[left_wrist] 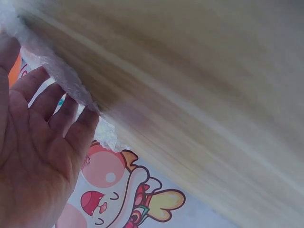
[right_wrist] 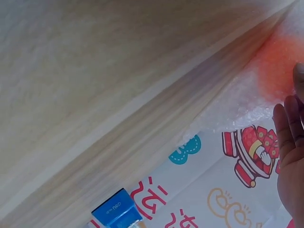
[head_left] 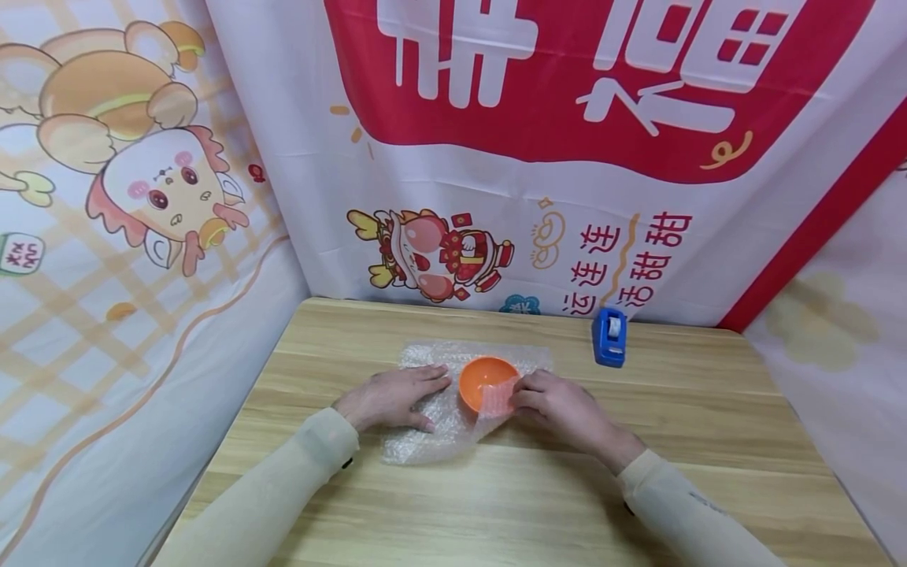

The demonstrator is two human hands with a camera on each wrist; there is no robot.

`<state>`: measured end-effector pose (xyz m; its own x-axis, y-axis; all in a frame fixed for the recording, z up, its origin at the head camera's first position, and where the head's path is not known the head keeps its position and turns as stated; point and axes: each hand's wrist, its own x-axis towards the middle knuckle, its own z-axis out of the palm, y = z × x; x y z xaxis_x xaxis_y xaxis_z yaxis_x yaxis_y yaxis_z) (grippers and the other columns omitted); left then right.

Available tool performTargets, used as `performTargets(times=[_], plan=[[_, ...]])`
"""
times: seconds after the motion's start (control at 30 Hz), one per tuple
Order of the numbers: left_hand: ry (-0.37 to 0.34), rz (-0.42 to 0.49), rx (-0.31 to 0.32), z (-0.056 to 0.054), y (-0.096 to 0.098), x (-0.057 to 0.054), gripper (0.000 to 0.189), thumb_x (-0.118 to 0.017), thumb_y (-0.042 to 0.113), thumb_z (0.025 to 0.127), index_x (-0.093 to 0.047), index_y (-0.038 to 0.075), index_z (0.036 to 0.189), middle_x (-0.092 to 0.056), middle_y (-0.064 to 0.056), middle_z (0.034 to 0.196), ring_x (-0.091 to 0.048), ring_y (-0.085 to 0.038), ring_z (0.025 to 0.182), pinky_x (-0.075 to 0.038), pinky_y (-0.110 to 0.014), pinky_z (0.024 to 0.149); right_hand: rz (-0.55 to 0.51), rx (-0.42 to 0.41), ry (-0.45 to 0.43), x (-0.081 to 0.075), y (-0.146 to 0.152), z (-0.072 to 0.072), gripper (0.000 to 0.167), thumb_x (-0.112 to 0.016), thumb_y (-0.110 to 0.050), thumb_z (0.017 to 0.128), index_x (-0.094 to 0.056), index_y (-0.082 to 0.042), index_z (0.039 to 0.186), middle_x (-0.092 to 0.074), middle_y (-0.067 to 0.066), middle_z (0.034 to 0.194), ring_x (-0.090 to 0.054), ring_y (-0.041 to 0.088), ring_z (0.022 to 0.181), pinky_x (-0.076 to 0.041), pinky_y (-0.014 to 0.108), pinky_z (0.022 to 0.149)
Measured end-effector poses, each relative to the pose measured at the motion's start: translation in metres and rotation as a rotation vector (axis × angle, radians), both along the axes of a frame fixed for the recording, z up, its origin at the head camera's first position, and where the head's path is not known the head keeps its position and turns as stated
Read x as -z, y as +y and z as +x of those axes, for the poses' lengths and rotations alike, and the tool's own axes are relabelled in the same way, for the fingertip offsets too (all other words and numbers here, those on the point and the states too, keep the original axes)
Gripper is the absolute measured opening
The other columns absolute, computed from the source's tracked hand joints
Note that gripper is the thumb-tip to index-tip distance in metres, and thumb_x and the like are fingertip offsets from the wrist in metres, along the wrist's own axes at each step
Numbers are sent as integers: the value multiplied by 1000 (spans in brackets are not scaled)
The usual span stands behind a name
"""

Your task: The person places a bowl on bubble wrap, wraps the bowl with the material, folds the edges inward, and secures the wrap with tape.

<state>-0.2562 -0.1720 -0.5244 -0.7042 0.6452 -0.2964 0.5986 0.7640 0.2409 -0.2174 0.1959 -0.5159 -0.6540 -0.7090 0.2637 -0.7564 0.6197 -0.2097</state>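
Note:
An orange bowl (head_left: 480, 372) sits upright on a sheet of clear bubble wrap (head_left: 432, 449) in the middle of the table. One corner of the sheet is folded up over the bowl's front right part. My right hand (head_left: 563, 409) pinches that flap at the bowl's right rim; the exact fingertip contact is partly hidden. To the bowl's left, my left hand (head_left: 397, 396) rests on the wrap with fingers extended and spread. In the left wrist view its fingers (left_wrist: 52, 102) lie along the wrap's edge. Through the wrap, the bowl (right_wrist: 278, 69) shows blurred in the right wrist view.
A blue tape dispenser (head_left: 610, 339) stands near the back edge of the wooden table (head_left: 453, 512), right of the wrap. Printed cloth (head_left: 298, 157) hangs behind the table and along both sides.

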Motion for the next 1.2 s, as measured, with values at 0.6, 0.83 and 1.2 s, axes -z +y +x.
performTargets(times=[0.6,0.83,1.2], plan=[[209,178,-40,21,7,-45,45,-74,34,117,-74,15,158,-75,-6,163,-79,-31,144,-66,-54,121,36,-92,173,19,3,-11,33,-99,-15,95,-90,-18,127,-86,-1,127,-75,18,116,-72,35,105],[251,240,-7,47,31,-59,32,-77,33,116,-83,21,145,-87,2,143,-85,-18,126,-72,-43,109,105,-34,122,0,-7,0,33,-99,-17,95,-90,-21,127,-86,-4,127,-77,17,118,-72,37,106],[330,294,141,61,66,-53,20,-76,34,117,-89,21,124,-90,5,110,-81,-9,90,-72,-31,88,111,-28,148,-3,-16,5,26,-95,-19,100,-90,-22,125,-86,-5,125,-76,16,116,-72,35,103]])
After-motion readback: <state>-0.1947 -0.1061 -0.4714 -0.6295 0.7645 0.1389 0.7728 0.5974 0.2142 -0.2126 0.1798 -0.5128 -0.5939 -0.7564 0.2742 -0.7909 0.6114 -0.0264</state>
